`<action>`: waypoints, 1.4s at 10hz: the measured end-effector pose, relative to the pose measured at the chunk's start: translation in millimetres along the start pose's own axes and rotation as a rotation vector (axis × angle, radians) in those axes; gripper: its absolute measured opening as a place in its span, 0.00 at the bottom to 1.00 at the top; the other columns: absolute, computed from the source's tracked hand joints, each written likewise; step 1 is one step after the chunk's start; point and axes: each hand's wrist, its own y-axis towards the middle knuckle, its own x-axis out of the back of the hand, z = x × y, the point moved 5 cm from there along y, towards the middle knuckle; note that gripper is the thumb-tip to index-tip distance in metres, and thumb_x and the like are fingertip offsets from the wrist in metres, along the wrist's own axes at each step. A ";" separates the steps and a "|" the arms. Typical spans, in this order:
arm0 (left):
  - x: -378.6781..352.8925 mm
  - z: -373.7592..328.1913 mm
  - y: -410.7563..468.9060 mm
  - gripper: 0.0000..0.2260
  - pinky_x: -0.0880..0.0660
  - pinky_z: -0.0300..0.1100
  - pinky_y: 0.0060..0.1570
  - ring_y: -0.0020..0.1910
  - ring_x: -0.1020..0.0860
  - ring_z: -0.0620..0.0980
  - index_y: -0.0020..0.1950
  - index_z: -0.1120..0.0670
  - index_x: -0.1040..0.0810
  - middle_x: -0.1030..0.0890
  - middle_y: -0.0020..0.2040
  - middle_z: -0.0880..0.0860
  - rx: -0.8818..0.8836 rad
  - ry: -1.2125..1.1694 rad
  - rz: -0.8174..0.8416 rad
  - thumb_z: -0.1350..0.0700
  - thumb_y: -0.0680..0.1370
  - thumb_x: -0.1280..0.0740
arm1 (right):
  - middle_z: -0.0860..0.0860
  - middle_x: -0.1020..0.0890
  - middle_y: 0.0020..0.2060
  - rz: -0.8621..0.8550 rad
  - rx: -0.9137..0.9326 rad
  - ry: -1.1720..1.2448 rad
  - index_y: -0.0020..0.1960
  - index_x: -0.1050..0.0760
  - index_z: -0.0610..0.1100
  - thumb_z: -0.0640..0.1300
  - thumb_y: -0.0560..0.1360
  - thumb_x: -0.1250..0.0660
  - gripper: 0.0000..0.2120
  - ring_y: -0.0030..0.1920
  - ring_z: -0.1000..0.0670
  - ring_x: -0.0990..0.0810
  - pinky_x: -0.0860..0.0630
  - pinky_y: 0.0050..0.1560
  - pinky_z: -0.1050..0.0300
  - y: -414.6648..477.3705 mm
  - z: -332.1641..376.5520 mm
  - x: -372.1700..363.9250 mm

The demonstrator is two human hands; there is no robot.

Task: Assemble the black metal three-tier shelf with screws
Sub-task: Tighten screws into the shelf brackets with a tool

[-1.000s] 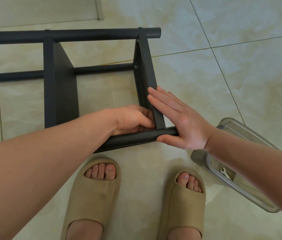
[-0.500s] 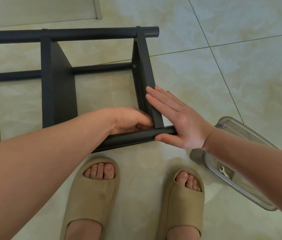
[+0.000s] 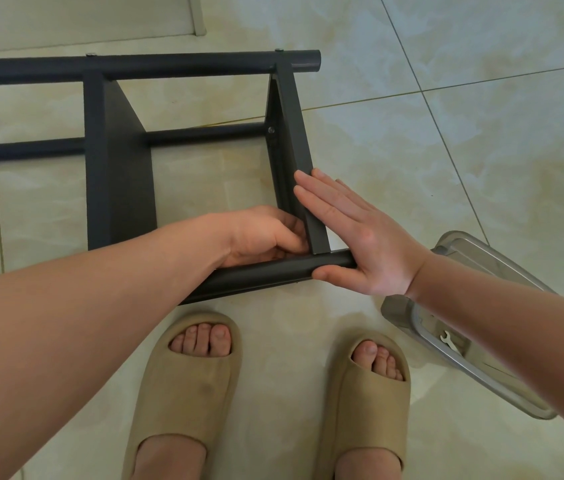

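The black metal shelf lies on its side on the tiled floor, with a far tube (image 3: 169, 65) and a near tube (image 3: 273, 271) joined by a middle panel (image 3: 117, 168) and an end panel (image 3: 289, 126). My left hand (image 3: 263, 233) is curled into the inside corner where the end panel meets the near tube, its fingertips against the panel's inner edge. Anything it pinches there is hidden. My right hand (image 3: 353, 237) lies flat with straight fingers against the outside of the end panel, its thumb under the near tube's end.
A grey plastic tray (image 3: 408, 315) sits on the floor at the right, under my right forearm, with a small white wrench (image 3: 448, 340) in it. My feet in beige sandals (image 3: 183, 386) stand just in front of the near tube. A white door frame (image 3: 197, 15) is at the top.
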 end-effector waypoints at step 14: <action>-2.4 0.7 1.5 0.06 0.22 0.41 0.42 0.40 0.21 0.54 0.52 0.66 0.22 0.22 0.46 0.64 -0.007 0.019 -0.014 0.69 0.78 0.37 | 0.42 0.45 0.82 0.005 -0.005 -0.003 0.81 0.45 0.36 0.59 0.77 0.33 0.43 0.82 0.42 0.50 0.43 0.78 0.34 0.3 -0.3 -0.6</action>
